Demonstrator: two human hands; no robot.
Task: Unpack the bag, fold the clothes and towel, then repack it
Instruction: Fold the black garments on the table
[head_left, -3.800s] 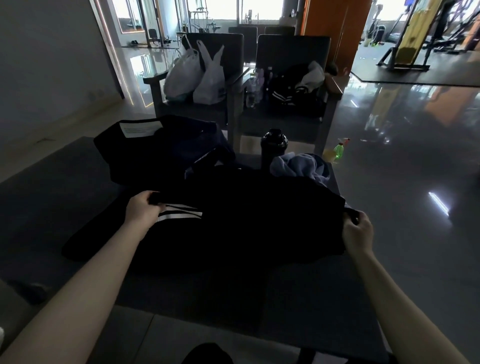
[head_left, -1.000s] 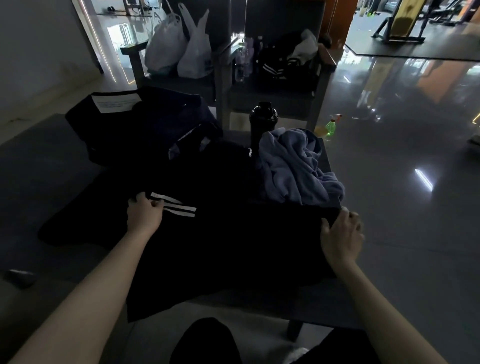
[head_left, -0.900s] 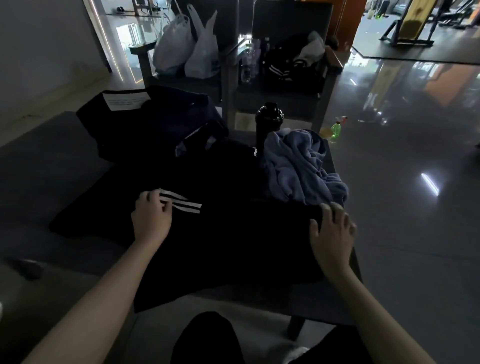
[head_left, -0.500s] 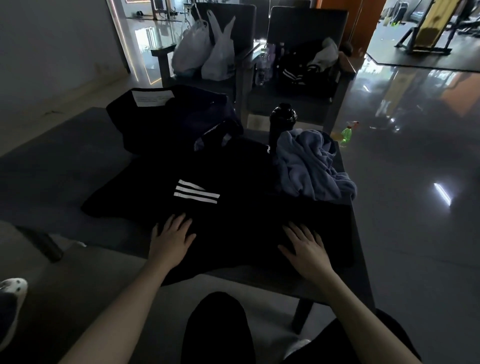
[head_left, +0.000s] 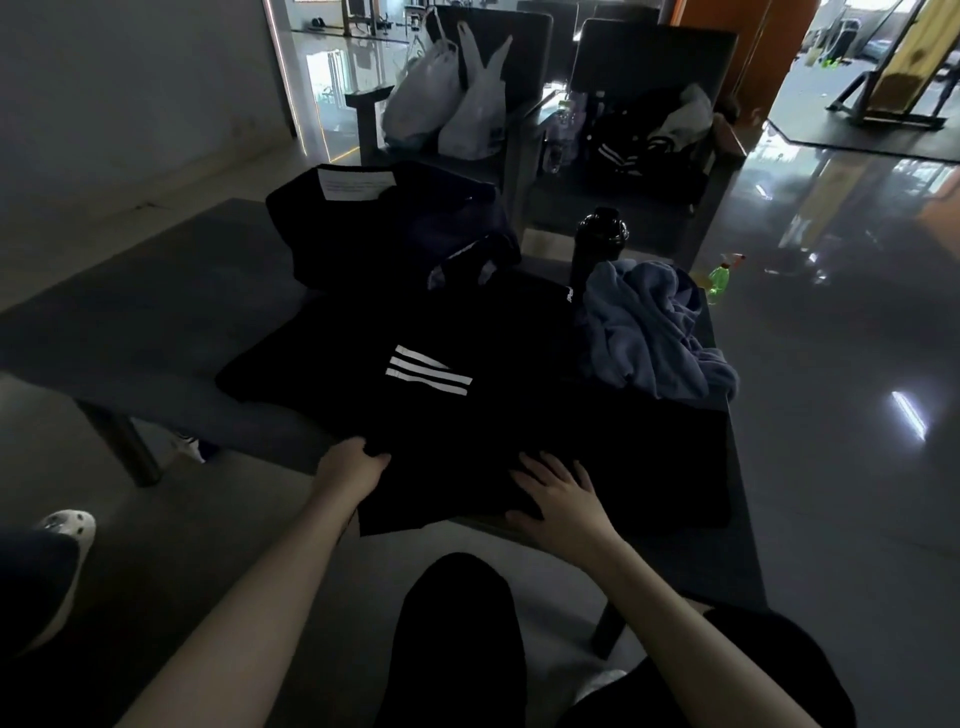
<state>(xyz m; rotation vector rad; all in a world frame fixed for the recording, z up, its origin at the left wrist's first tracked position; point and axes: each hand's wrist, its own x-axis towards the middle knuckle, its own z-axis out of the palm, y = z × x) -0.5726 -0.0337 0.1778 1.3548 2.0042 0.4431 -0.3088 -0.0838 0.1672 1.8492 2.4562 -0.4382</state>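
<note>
Fingers of the left hand curl round the near-left edge of the black garment, thumb side up, gripping a fold of the cloth. Fingers of the right hand lie straight and slightly spread, palm down, pressing flat on the same garment just beside the left hand and holding nothing.

The garment is a soft, matte fabric spread wide across the smooth grey table, and its near corner reaches over the table's front edge. Three short white stripes – parallel and slanted – mark its upper surface.

At the far right of the table a blue-grey towel sits in a crumpled, ridged heap, its terry nap visible, touching the garment's far edge. A black cylindrical bottle stands upright behind it.

The bag – dark, soft-sided, slumped – rests on the far side of the table with a white rectangular paper label on top.

Beyond, white crinkled plastic bags fill a dark chair, and a green spray bottle stands on the glossy floor.
</note>
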